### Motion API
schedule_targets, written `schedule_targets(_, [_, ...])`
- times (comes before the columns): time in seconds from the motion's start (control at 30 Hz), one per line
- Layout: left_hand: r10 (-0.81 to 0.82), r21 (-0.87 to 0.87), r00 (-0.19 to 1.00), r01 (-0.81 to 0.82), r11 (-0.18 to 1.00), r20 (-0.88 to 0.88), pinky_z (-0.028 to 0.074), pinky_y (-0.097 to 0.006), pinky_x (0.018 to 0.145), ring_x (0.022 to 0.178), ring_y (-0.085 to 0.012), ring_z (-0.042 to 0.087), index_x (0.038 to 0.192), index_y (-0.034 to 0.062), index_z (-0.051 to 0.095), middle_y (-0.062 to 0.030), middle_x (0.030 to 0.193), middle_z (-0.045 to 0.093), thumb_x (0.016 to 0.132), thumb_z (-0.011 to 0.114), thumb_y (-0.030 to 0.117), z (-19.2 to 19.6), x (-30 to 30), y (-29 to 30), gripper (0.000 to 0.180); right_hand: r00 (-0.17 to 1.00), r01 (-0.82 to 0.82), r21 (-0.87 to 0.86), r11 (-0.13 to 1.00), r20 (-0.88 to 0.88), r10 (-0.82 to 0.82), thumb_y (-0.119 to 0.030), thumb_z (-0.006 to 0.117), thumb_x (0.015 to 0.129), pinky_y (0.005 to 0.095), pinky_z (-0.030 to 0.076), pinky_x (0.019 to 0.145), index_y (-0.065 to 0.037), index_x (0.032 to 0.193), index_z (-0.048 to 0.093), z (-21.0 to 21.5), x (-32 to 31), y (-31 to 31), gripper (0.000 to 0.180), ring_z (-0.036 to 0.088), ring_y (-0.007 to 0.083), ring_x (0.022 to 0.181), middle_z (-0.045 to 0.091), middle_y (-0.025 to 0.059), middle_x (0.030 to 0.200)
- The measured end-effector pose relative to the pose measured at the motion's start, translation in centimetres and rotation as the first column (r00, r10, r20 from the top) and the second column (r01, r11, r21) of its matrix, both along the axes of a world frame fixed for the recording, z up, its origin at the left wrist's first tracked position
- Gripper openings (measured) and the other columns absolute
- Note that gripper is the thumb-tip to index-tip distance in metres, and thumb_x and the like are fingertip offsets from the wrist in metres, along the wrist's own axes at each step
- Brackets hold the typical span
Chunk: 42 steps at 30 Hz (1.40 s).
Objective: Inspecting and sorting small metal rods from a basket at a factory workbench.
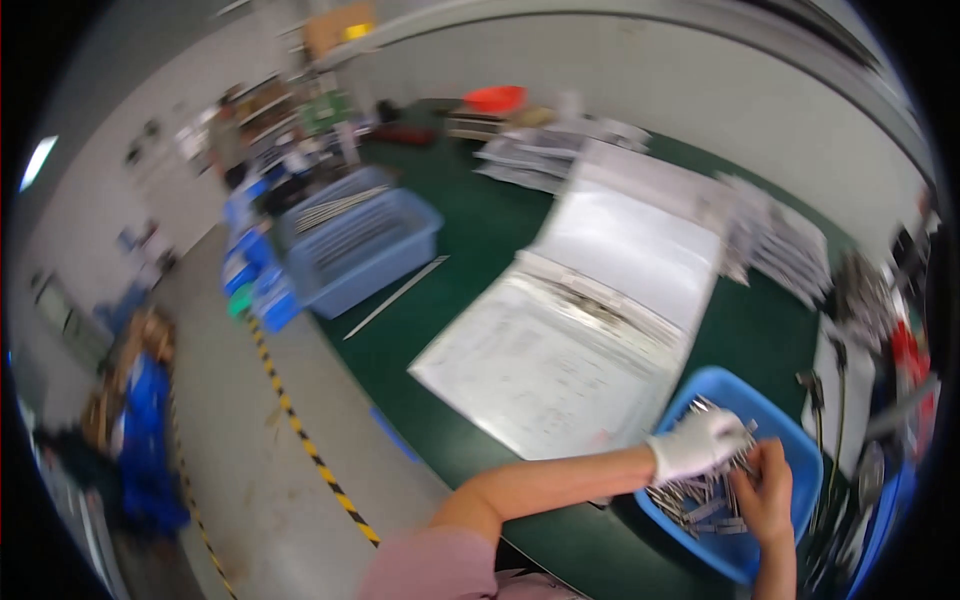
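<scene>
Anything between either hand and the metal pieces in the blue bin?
Nothing visible. The gloved left hand and bare right hand are both at the metal pieces in the open blue bin; blur hides exact contact.

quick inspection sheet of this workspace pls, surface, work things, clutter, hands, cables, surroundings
Surface: green table, with a lone rod lying beside the tub.
Work things: blue bin at right, holding a loose heap of small metal parts.
Clutter: open binder mid-table; grey packets and red bowl toward the back.
Hands: white-gloved left hand and bare right hand, both at the parts; grip too blurred to tell.
Cables: nothing seen for certain; the right edge is blurred.
Surroundings: grey floor with yellow-black tape; a person in the background.
</scene>
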<state>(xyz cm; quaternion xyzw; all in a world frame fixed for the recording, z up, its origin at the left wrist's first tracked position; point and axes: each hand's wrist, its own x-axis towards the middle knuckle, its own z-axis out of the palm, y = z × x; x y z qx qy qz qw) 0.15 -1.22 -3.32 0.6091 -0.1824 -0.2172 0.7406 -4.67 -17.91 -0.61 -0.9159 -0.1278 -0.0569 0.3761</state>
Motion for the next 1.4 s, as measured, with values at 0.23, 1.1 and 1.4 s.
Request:
schedule_targets(0.23, [0.089, -0.025, 0.986, -0.086, 0.996, 0.141, 0.04, -0.027, 0.045, 0.049, -0.0127, 0.051, 0.078, -0.0024, 0.058, -0.0081, 0.057, 0.054, 0.083, 0.055, 0.013, 1.2, -0.2, -0.7, 0.017, 0.999, -0.047, -0.131, 0.99, 0.002, 0.048, -0.016, 0.06, 0.075, 0.0319, 0.04, 0.065, -0.004, 0.093, 0.053, 0.4, 0.4, -1.4, 0.023, 0.051, 0.0208, 0.072, 0.053, 0.0109, 0.079])
schedule_targets(1.1, [0.126, 0.049, 0.976, -0.119, 0.992, -0.178, 0.043, -0.019, 0.055, 0.062, -0.0066, 0.054, 0.092, 0.0029, 0.058, -0.0021, 0.071, 0.057, 0.088, 0.051, 0.021, 3.5, 0.3, 1.0, 0.02, 0.963, -0.137, -0.12, 0.983, 0.217, 0.161, -0.013, 0.061, 0.067, 0.0377, 0.04, 0.048, -0.008, 0.085, 0.052, 1.8, 1.3, -0.8, 0.021, 0.053, 0.028, 0.053, 0.054, 0.0088, 0.065])
schedule_targets(1.4, [0.045, -0.065, 0.96, -0.066, 0.996, -0.277, 0.048, -0.019, 0.058, 0.069, -0.0068, 0.055, 0.096, 0.0033, 0.057, -0.0021, 0.082, 0.058, 0.091, 0.048, 0.015, 2.9, -0.7, 0.9, 0.016, 0.846, -0.187, -0.127, 0.974, 0.484, 0.226, -0.007, 0.064, 0.063, 0.034, 0.039, 0.049, -0.01, 0.081, 0.058, 0.6, 0.7, -0.9, 0.019, 0.052, 0.0239, 0.055, 0.054, 0.0042, 0.067])
